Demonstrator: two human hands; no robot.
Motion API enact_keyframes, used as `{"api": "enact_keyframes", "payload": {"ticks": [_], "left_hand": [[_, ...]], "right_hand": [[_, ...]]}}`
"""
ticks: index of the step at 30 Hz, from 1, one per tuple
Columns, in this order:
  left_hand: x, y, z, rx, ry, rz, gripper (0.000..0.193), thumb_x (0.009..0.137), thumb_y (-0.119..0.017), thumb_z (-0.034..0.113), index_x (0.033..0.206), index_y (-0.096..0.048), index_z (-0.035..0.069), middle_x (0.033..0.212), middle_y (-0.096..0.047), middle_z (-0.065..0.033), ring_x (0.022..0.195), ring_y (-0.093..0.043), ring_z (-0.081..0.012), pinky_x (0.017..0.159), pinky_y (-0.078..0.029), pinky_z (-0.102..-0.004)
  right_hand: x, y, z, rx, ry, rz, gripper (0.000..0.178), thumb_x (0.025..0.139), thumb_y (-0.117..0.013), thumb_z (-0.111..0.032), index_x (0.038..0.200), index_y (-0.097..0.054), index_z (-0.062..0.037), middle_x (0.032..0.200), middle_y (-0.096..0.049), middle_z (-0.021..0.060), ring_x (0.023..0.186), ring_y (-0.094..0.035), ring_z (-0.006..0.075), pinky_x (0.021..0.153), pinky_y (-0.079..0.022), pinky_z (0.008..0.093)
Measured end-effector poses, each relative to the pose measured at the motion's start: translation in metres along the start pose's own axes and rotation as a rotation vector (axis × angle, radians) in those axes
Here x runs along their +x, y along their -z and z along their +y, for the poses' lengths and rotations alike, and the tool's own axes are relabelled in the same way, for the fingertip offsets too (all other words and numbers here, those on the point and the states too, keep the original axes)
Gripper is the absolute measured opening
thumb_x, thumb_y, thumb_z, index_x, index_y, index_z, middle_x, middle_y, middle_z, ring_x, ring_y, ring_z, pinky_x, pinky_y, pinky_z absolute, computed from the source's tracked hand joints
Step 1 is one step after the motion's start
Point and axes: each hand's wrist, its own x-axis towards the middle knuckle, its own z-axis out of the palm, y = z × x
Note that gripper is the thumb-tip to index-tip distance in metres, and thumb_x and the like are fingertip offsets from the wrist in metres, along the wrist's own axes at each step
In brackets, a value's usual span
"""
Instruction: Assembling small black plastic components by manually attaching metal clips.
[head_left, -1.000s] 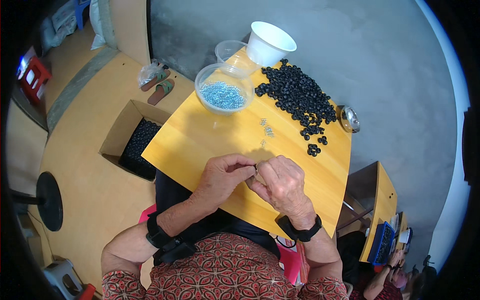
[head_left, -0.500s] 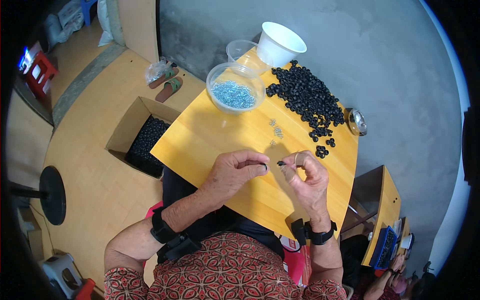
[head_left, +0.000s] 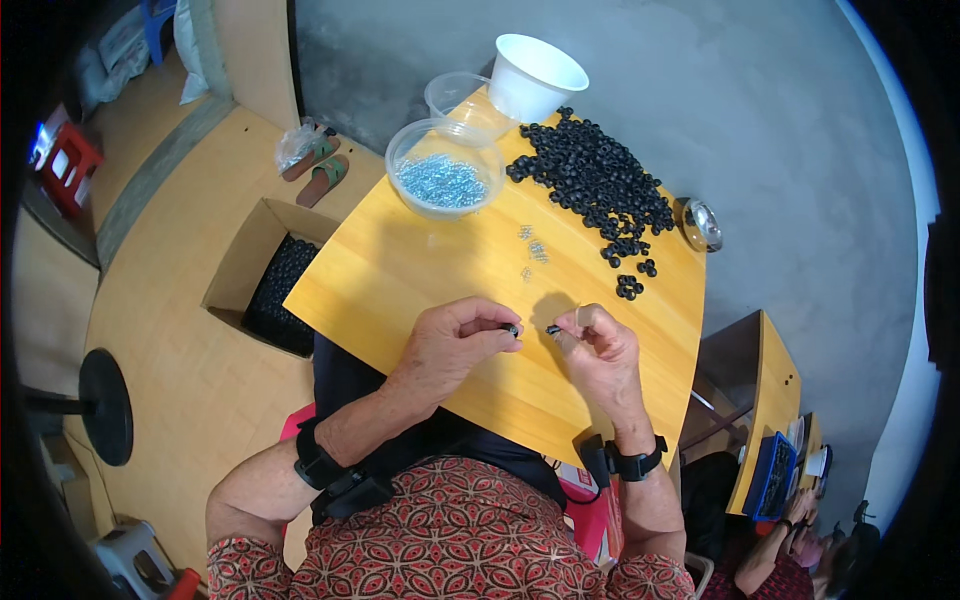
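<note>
My left hand is closed in a pinch above the near part of the wooden table. A small black round part shows at its fingertips. Just to the right, my right hand pinches a small dark piece, too small to make out fully. A short gap separates the two pieces. Beyond my hands lie several tiny shiny metal pieces. A clear plastic bowl holds many more, bluish and glinting. To its right spreads a large pile of black ring-shaped parts.
A white tub and another clear bowl stand at the far edge. At the table's right edge is a round shiny container. A cardboard box of black parts sits on the floor at left. Another person's arms show lower right.
The whole view has shifted slightly, so the table things appear further left. My hands keep their pinches; more of the black part in my left fingertips shows now.
</note>
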Motion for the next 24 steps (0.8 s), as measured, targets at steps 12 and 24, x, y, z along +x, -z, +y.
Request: {"api": "enact_keyframes", "payload": {"ticks": [12,24], "left_hand": [[-0.009,0.002,0.008,0.062,0.064,0.065,0.022,0.087,-0.063,-0.003,0.109,-0.063,-0.002,0.104,-0.067,-0.0088,0.096,-0.065,-0.0164,0.09,-0.051,-0.028],[-0.012,0.007,0.02,0.066,0.048,0.086,0.02,0.088,-0.061,-0.003,0.108,-0.062,-0.003,0.104,-0.067,-0.0092,0.096,-0.065,-0.0173,0.091,-0.051,-0.029]], "right_hand": [[0.02,0.039,0.023,-0.423,0.047,0.145,0.007,0.082,-0.062,0.0,0.082,-0.056,0.002,0.07,-0.05,0.0061,0.062,-0.05,0.0123,0.057,-0.044,0.0279],[0.045,0.086,0.034,-0.34,0.002,0.364,0.01,0.086,-0.064,-0.005,0.089,-0.062,0.0042,0.079,-0.061,0.0079,0.068,-0.057,0.0108,0.061,-0.047,0.0268]]}}
